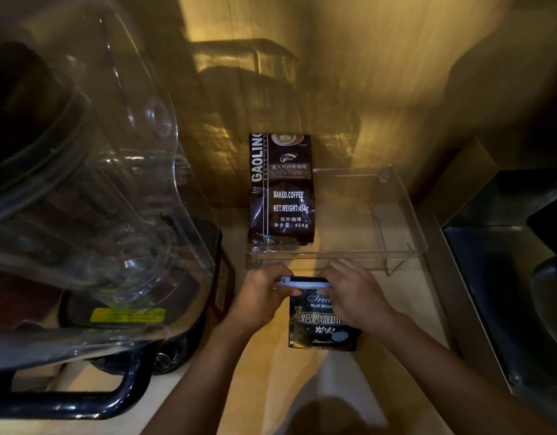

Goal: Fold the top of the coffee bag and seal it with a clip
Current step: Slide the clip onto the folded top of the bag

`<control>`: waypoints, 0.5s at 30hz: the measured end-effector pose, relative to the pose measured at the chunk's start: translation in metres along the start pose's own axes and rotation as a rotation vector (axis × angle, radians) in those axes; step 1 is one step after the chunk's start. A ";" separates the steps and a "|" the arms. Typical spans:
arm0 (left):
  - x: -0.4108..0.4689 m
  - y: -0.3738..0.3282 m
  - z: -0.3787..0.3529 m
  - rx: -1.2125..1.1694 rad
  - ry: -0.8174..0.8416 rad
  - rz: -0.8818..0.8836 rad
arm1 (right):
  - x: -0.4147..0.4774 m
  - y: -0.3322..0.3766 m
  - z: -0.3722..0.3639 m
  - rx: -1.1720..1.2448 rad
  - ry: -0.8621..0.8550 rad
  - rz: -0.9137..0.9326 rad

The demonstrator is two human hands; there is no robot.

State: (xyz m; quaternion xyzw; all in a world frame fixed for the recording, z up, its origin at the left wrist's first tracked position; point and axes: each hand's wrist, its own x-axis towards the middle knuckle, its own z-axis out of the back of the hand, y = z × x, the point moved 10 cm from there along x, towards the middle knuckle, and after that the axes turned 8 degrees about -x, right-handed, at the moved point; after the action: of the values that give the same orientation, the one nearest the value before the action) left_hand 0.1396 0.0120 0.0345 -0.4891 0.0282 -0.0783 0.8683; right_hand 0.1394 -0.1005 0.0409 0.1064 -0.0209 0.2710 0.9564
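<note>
I see the coffee bag (pixel 321 324) standing on the counter (pixel 396 309) between my hands. My left hand (pixel 260 301) and right hand (pixel 354 295) each pinch an end of the clip (pixel 304 282) across its top.

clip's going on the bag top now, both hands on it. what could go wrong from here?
1. The clip spans the folded top of the bag, but both hands' grip hides its ends; it may miss part of the fold, leaving a gap.
2. Left hand and right hand hold only the top; pressing down could tip the upright bag.
3. The clear tray sits just behind the knuckles and could get bumped.
</note>
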 end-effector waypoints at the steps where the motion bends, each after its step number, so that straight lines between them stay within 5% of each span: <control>1: 0.001 0.000 0.001 -0.012 -0.017 0.016 | 0.001 -0.003 -0.001 -0.008 0.010 -0.012; 15: -0.006 -0.001 -0.001 0.092 0.016 0.005 | 0.014 0.010 -0.012 0.029 0.101 -0.028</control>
State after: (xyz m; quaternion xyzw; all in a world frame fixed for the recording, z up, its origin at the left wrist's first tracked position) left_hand 0.1338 0.0115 0.0346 -0.4480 0.0329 -0.0813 0.8897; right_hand 0.1461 -0.0826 0.0321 0.1066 0.0329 0.2628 0.9584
